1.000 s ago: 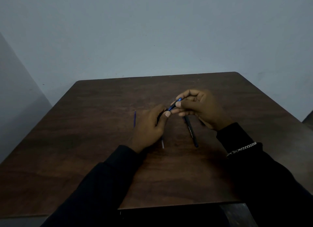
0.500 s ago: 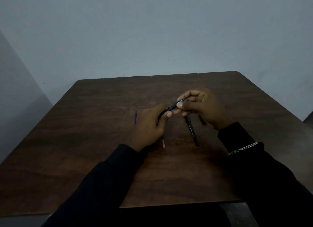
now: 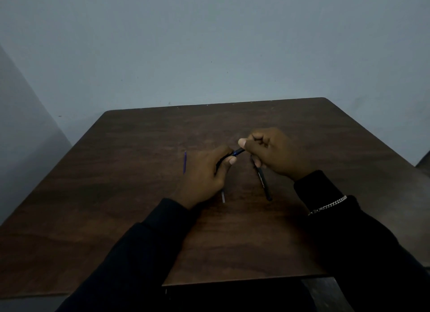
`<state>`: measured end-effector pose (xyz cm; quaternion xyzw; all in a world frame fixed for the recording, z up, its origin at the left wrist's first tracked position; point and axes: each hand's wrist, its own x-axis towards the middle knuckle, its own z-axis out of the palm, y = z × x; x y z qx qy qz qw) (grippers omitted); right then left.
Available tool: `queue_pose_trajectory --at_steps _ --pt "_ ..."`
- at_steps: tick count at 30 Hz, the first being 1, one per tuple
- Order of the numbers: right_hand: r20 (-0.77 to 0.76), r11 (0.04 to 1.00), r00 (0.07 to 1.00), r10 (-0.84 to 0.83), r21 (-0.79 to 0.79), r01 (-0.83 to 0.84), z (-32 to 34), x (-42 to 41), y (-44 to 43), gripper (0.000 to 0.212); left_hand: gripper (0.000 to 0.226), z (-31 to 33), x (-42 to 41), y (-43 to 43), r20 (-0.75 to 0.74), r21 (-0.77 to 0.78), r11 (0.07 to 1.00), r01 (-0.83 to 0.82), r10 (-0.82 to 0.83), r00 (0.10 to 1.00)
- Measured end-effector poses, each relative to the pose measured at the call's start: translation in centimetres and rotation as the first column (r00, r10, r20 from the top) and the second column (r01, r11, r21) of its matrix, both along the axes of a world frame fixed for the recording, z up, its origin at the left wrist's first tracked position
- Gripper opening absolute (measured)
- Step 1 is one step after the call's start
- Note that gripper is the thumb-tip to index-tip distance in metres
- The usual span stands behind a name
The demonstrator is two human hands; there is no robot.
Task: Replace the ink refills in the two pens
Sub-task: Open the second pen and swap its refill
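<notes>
Steadiness is why my left hand (image 3: 204, 172) curls round the barrel of one pen (image 3: 239, 151) at mid-frame while my right hand (image 3: 274, 151) pinches its blue end, probably to twist it open, with the other pen (image 3: 263, 181) and a blue refill (image 3: 185, 162) lying close by on the surface (image 3: 139, 195).

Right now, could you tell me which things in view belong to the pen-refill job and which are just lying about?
Belonging to the job:
held pen, gripped by left hand and right hand
black pen lying on the table
blue refill beside the left hand
pale stick, likely a refill

Not part of it:
chain bracelet, worn over the right sleeve
wall
</notes>
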<state>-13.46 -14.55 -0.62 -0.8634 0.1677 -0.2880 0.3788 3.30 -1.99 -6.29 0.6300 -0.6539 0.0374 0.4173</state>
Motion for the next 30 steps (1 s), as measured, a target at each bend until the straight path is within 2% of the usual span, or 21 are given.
queue_pose_trajectory --at_steps 4,8,10,12,13,17,18,21,24,26,28,30 --pt "0.006 0.998 1.000 -0.026 -0.055 0.026 -0.26 0.30 0.06 0.057 0.022 0.23 -0.11 0.10 0.008 -0.001 1.000 -0.002 0.002 1.000" --pt "-0.012 0.998 0.998 -0.062 -0.031 0.062 -0.20 0.25 0.14 0.064 0.022 0.29 -0.31 0.04 -0.026 -0.013 1.000 -0.011 0.010 1.000" --pt "0.000 0.999 0.999 -0.033 0.027 0.033 -0.13 0.23 0.02 0.055 0.022 0.54 -0.41 0.10 -0.036 -0.005 1.000 -0.019 0.018 0.999" --pt "0.041 0.993 0.999 0.010 0.113 -0.015 -0.23 0.27 -0.25 0.028 0.021 0.76 -0.43 0.27 -0.030 -0.034 0.999 -0.029 0.028 0.999" --pt "0.062 0.987 0.997 0.034 0.153 -0.043 -0.26 0.26 -0.37 0.021 0.021 0.78 -0.46 0.31 -0.028 -0.043 0.999 -0.033 0.032 0.999" --pt "0.049 0.987 0.997 0.054 0.149 -0.061 -0.38 0.28 -0.36 0.011 0.025 0.39 -0.19 0.16 -0.011 -0.014 0.999 -0.034 0.034 0.999" --pt "0.034 0.993 0.999 0.034 0.110 -0.038 -0.30 0.25 -0.27 0.013 0.025 0.28 -0.15 0.15 -0.006 -0.011 0.999 -0.031 0.031 1.000" --pt "-0.016 0.996 1.000 -0.020 -0.084 0.018 -0.23 0.25 0.05 0.042 0.024 0.25 -0.27 0.28 -0.020 -0.008 1.000 -0.007 0.007 1.000" --pt "-0.009 0.991 0.999 -0.047 -0.124 0.045 -0.19 0.26 0.24 0.058 0.024 0.29 -0.28 0.24 -0.024 0.004 1.000 -0.015 0.015 1.000" --pt "0.011 0.997 0.999 -0.049 -0.057 0.049 -0.20 0.24 0.04 0.049 0.021 0.41 -0.34 0.16 -0.028 -0.013 1.000 -0.019 0.018 0.999" --pt "0.037 0.995 0.999 0.004 0.100 -0.008 -0.23 0.25 -0.30 0.031 0.019 0.57 -0.39 0.20 -0.035 -0.033 0.999 -0.029 0.028 0.999" --pt "0.042 0.989 0.998 0.053 0.137 -0.058 -0.39 0.26 -0.66 0.024 0.021 0.60 -0.41 0.23 -0.025 -0.024 0.999 -0.037 0.037 0.999"
